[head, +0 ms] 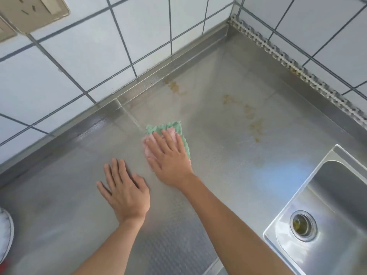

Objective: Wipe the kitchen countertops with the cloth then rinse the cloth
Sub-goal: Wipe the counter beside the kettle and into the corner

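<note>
A green and pink cloth [170, 129] lies flat on the stainless steel countertop [218, 135], near its middle. My right hand [168, 157] presses down on the cloth with straight, spread fingers and covers most of it. My left hand [124, 190] rests flat on the bare steel just left of and nearer than the cloth, holding nothing. Brownish stains [252, 118] mark the countertop beyond and to the right of the cloth, and a smaller stain [174, 86] sits near the back wall.
A steel sink [337, 195] with a drain [302, 225] is set in the counter at the right. White tiled walls [79, 56] meet in a corner at the back. A wall socket [33, 10] is at top left. A white round object [6, 235] pokes in at the left edge.
</note>
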`<state>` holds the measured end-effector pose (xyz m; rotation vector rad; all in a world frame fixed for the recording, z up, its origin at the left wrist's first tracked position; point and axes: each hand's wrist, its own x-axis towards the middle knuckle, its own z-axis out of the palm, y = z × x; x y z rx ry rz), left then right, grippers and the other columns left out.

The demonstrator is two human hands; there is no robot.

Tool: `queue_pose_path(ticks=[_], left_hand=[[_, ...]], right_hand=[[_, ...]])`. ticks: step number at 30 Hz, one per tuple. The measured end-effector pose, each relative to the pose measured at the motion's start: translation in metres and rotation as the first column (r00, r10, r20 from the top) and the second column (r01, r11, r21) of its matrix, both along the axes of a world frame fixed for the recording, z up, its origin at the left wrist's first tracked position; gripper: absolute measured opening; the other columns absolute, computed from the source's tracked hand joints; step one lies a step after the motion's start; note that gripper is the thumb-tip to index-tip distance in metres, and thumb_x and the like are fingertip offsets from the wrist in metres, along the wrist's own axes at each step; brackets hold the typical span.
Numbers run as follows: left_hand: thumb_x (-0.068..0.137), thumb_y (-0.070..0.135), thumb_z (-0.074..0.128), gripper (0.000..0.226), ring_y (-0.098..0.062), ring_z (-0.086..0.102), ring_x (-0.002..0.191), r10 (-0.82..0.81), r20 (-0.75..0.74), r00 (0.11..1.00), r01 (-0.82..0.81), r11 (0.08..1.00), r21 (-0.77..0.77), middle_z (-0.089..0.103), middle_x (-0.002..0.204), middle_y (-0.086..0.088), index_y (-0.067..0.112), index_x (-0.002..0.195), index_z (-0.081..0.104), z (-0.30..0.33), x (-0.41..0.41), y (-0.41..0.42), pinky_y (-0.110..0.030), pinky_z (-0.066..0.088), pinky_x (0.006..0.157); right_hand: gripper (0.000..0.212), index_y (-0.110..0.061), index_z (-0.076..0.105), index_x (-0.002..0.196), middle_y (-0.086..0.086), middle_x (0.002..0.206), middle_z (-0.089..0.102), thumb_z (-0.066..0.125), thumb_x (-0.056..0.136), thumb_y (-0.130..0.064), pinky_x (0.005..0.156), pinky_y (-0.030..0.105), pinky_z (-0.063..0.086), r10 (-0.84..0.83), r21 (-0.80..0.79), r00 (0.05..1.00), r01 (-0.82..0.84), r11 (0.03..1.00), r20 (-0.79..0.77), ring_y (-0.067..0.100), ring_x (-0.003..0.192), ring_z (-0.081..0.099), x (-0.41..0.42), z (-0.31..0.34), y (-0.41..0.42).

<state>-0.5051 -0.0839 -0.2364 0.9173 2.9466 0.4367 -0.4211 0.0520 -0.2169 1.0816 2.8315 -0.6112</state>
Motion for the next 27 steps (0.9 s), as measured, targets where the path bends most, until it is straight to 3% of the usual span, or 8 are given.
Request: queue_pose_path(ticks=[3, 6, 10, 14, 17, 20, 24, 27], left_hand=[[0.099, 0.028, 0.034, 0.059, -0.027, 0.02, 0.161, -0.007, 0.033, 0.999, 0.006, 1.0, 0.012, 0.034, 0.168, -0.008, 0.01, 0.155, 0.041, 0.003, 0.001, 0.0, -0.061, 0.009, 0.127], [0.101, 0.028, 0.034, 0.059, -0.027, 0.017, 0.161, -0.021, 0.068, 0.997, 0.021, 1.0, 0.004, 0.032, 0.169, -0.008, 0.009, 0.157, 0.038, 0.006, 0.002, -0.002, -0.063, 0.008, 0.127], [0.1, 0.029, 0.031, 0.06, -0.03, 0.015, 0.162, -0.055, 0.132, 0.99, 0.054, 0.998, 0.008, 0.031, 0.169, -0.011, 0.006, 0.155, 0.039, 0.008, -0.002, -0.003, -0.067, 0.005, 0.126], [0.103, 0.023, 0.045, 0.054, -0.036, 0.014, 0.161, -0.135, 0.17, 0.976, 0.133, 0.991, 0.021, 0.03, 0.169, -0.013, 0.006, 0.153, 0.037, 0.009, 0.003, -0.002, -0.075, 0.006, 0.122], [0.104, 0.02, 0.051, 0.053, -0.035, 0.019, 0.16, -0.307, 0.154, 0.939, 0.304, 0.952, 0.039, 0.034, 0.167, -0.014, 0.004, 0.153, 0.039, 0.012, 0.02, 0.011, -0.073, 0.009, 0.122], [0.104, 0.021, 0.052, 0.053, -0.033, 0.021, 0.16, -0.448, 0.159, 0.88, 0.444, 0.894, 0.061, 0.035, 0.167, -0.013, 0.005, 0.153, 0.041, 0.012, 0.04, 0.037, -0.07, 0.011, 0.123], [0.104, 0.028, 0.05, 0.056, -0.033, 0.011, 0.162, -0.45, 0.184, 0.874, 0.446, 0.893, 0.064, 0.029, 0.17, -0.009, 0.008, 0.155, 0.039, 0.006, 0.059, 0.072, -0.072, 0.004, 0.123], [0.105, 0.037, 0.04, 0.062, -0.037, 0.006, 0.162, -0.452, 0.107, 0.885, 0.457, 0.889, -0.019, 0.025, 0.171, -0.012, 0.007, 0.158, 0.035, -0.006, 0.068, 0.078, -0.075, 0.004, 0.121]], right_hand=[[0.059, -0.033, 0.018, 0.166, -0.002, 0.174, 0.019, 0.024, 0.11, -0.049, 0.131, 0.052, -0.002, 0.096, 0.001, 0.995, -0.096, 0.995, 0.005, 0.025, 0.163, 0.005, 0.066, 0.002, -0.044], [0.06, -0.033, 0.013, 0.167, -0.004, 0.175, 0.014, 0.023, 0.111, -0.05, 0.131, 0.052, 0.002, 0.054, 0.025, 0.995, -0.056, 0.998, 0.086, 0.022, 0.163, 0.001, 0.148, 0.005, -0.058], [0.064, -0.034, 0.014, 0.167, -0.007, 0.175, 0.012, 0.014, 0.107, -0.056, 0.13, 0.053, 0.005, -0.281, 0.0, 0.948, 0.284, 0.959, 0.148, 0.022, 0.163, -0.001, 0.213, 0.015, -0.045], [0.06, -0.034, 0.012, 0.167, -0.005, 0.176, 0.003, 0.024, 0.11, -0.048, 0.129, 0.055, -0.008, -0.598, -0.033, 0.79, 0.607, 0.794, 0.139, 0.024, 0.162, -0.009, 0.156, 0.009, -0.032], [0.058, -0.032, 0.021, 0.166, -0.004, 0.176, 0.011, 0.032, 0.11, -0.045, 0.128, 0.058, -0.002, -0.462, -0.048, 0.885, 0.464, 0.884, 0.056, 0.026, 0.163, -0.004, 0.127, 0.007, -0.055], [0.056, -0.032, 0.025, 0.165, -0.007, 0.174, 0.021, 0.028, 0.111, -0.049, 0.13, 0.055, 0.007, -0.289, -0.008, 0.957, 0.289, 0.957, 0.037, 0.022, 0.163, 0.005, 0.161, 0.008, -0.093], [0.058, -0.037, 0.014, 0.167, -0.008, 0.175, 0.014, 0.015, 0.111, -0.054, 0.131, 0.051, 0.003, -0.343, 0.008, 0.933, 0.344, 0.939, 0.106, 0.018, 0.163, -0.003, 0.233, 0.009, -0.099], [0.064, -0.03, 0.02, 0.167, -0.006, 0.174, 0.016, 0.015, 0.108, -0.054, 0.131, 0.05, 0.005, -0.464, 0.02, 0.875, 0.466, 0.885, 0.137, 0.02, 0.163, 0.001, 0.264, 0.012, -0.063]])
